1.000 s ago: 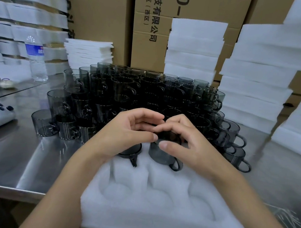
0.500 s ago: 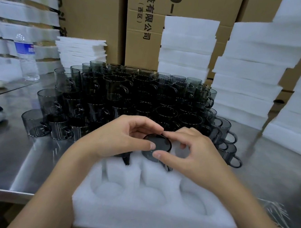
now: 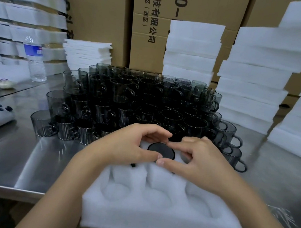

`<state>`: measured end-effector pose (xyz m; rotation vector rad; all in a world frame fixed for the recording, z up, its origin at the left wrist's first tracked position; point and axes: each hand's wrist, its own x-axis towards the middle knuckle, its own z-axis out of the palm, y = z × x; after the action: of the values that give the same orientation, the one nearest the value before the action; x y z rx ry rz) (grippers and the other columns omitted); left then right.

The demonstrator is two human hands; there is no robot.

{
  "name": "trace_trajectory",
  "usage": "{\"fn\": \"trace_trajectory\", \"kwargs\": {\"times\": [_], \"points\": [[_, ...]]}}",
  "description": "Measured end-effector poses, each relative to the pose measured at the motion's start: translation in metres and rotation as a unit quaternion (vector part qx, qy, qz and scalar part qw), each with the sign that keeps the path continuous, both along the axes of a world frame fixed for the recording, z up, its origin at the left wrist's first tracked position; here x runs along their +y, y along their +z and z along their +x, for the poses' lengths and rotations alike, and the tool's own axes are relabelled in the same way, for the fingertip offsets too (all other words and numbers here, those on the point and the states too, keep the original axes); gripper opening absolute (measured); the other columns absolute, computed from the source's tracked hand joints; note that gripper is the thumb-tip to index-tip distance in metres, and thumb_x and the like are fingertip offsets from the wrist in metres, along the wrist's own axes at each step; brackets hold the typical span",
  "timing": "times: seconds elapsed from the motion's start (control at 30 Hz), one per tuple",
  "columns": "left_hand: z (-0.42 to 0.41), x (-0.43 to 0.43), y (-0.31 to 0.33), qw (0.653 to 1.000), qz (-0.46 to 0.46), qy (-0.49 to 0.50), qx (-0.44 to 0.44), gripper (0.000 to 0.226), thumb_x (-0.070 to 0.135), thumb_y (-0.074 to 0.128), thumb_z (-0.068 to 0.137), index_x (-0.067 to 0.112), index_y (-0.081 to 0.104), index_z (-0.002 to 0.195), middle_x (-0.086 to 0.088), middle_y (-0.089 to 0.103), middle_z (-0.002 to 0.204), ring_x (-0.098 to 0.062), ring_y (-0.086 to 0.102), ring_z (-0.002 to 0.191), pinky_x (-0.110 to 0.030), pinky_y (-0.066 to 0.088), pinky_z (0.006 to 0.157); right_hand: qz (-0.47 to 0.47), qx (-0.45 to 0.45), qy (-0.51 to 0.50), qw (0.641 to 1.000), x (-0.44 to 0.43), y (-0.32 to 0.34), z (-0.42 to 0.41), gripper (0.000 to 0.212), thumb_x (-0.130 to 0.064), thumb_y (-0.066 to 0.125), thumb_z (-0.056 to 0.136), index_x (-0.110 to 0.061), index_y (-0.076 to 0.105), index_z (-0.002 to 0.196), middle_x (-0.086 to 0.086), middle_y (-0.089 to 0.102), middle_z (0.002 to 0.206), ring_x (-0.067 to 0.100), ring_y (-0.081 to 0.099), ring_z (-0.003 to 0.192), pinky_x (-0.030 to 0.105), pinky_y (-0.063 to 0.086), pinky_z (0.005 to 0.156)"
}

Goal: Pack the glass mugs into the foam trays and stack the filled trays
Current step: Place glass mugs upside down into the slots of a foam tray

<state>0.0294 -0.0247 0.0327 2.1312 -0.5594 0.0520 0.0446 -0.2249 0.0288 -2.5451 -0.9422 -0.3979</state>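
Smoked-glass mug seated in foam tray; left hand and right hand both pinch its rim.

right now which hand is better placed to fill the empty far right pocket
Right, probably. Both hands hold the seated mug, but the right hand lies over that far-right pocket, beside the loose smoked-glass mugs at the pile's right edge; the left hand is over the foam tray's far-left side.

The forearms are extended from 7 and 5 o'clock. The left hand at 9 o'clock and the right hand at 3 o'clock are curled round the mug, thumb tips nearly met.
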Motion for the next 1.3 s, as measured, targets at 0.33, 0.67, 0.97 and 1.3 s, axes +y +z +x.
{"fn": "trace_trajectory", "kwargs": {"times": [0.33,0.67,0.97,1.3], "points": [[-0.006,0.002,0.001,0.998,0.062,0.015,-0.025,0.038,0.022,0.073,0.083,0.041,0.062,0.114,0.034,0.064,0.106,0.018,0.056,0.101,-0.001,0.038,0.085,0.095,-0.137,-0.088,0.982,0.01,0.02,0.006,0.054,-0.049,0.03,0.089,-0.023,0.064,0.057,-0.005,0.052,0.053,0.021,0.051,0.067,0.036,0.031,0.071],[-0.01,0.0,-0.001,0.998,0.039,0.023,-0.045,0.028,0.013,0.07,0.086,0.027,0.07,0.11,0.037,0.063,0.077,0.015,0.051,0.051,-0.001,0.036,0.052,0.001,-0.206,-0.17,0.964,0.033,0.004,0.022,0.035,-0.031,0.059,0.085,-0.012,0.066,0.114,0.012,0.051,0.128,0.033,0.041,0.121,0.047,0.022,0.104],[-0.008,0.002,-0.004,0.998,0.034,0.049,-0.037,0.031,0.015,0.071,0.084,0.036,0.069,0.107,0.023,0.07,0.096,0.008,0.062,0.079,-0.011,0.047,0.067,-0.019,-0.19,-0.179,0.965,0.029,0.0,0.032,0.021,-0.027,0.056,0.092,-0.015,0.063,0.109,0.009,0.044,0.136,0.031,0.032,0.129,0.04,0.012,0.106],[-0.005,0.003,-0.004,0.999,0.008,0.047,-0.002,0.046,0.019,0.07,0.086,0.04,0.054,0.125,0.027,0.068,0.108,-0.009,0.065,0.105,-0.044,0.048,0.096,0.167,-0.273,-0.108,0.941,0.032,0.005,0.019,0.011,-0.011,0.058,0.09,-0.004,0.061,0.097,0.021,0.049,0.127,0.039,0.053,0.113,0.051,0.044,0.089]]}}
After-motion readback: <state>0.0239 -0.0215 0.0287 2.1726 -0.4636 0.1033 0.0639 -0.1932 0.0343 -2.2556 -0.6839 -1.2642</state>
